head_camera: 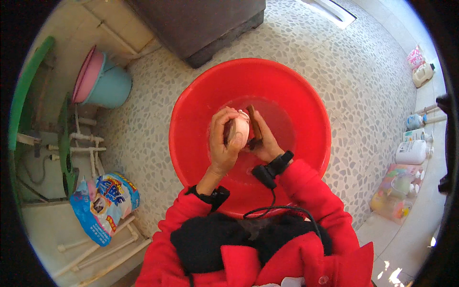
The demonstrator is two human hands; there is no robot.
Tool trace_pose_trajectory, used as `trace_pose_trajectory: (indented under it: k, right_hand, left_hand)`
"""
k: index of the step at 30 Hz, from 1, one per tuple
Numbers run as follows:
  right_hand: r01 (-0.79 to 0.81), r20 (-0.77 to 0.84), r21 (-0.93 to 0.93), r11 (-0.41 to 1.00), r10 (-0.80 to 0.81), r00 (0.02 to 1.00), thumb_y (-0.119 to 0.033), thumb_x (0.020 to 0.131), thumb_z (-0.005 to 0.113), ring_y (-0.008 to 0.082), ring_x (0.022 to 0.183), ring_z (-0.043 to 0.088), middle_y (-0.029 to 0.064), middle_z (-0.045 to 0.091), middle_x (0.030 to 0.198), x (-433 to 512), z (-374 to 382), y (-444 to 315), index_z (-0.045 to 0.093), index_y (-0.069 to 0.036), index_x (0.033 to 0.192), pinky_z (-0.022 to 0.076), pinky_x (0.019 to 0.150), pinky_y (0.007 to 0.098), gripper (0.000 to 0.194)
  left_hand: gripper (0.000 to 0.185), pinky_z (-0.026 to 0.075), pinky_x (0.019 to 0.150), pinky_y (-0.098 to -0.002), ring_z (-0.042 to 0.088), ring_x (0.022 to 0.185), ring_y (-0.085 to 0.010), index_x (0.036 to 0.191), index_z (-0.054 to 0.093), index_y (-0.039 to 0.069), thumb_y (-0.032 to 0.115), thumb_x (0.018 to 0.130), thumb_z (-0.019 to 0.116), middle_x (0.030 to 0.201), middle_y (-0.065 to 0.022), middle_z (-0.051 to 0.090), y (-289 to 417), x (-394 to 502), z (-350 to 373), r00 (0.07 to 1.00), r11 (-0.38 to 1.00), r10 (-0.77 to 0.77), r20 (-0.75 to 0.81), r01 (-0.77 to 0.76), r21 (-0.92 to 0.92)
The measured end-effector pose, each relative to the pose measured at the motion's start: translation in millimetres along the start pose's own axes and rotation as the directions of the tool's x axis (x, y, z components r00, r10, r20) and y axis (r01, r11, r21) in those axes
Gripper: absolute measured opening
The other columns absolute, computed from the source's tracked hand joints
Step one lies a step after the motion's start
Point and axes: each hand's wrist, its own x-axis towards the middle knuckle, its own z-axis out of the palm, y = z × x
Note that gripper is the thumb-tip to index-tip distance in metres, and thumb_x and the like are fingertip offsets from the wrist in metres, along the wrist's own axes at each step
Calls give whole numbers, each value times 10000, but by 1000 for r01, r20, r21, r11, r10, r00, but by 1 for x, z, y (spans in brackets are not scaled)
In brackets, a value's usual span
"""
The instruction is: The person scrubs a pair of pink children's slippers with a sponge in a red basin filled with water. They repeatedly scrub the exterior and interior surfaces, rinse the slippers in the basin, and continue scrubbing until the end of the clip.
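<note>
My left hand grips a pale pink item, perhaps a shoe, with its thumb across the front. Close to its right, my right hand holds a brown wooden brush or block, its long side facing the pink item. Both hands are above a large red plastic basin, which stands on the floor in front of me. Shallow water covers the basin's bottom. Whether the brown thing touches the pink one cannot be told. My fingers hide part of each.
Pink and blue buckets, a blue detergent bag and pipes are at the left. A dark cabinet-like block stands beyond the basin. Several bottles line the right wall. A black cable crosses the basin's near rim.
</note>
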Motion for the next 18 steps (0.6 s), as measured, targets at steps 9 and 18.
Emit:
trace_pose_trajectory:
  k: [9, 18]
  right_hand:
    - [261, -1, -180, 948, -266, 964, -297, 926, 565, 198, 1123, 547, 38, 548, 1290, 8, -15, -12, 433, -107, 1388, 465, 913, 393, 517]
    - [517, 182, -656, 550, -550, 815, -193, 836, 693, 225, 1340, 389, 140, 405, 1461, 11, -26, -28, 250, 14, 1492, 305, 1110, 341, 818]
  left_hand:
    - [417, 323, 1093, -387, 474, 1256, -273, 1270, 516, 36, 292, 941, 510, 1384, -120, 444, 5, 2, -4, 909, 899, -416, -17, 408, -156]
    - [585, 503, 964, -393, 601, 1118, -254, 1371, 444, 58, 494, 981, 463, 1277, -121, 580, 1, 13, -31, 388, 149, -715, 582, 898, -415]
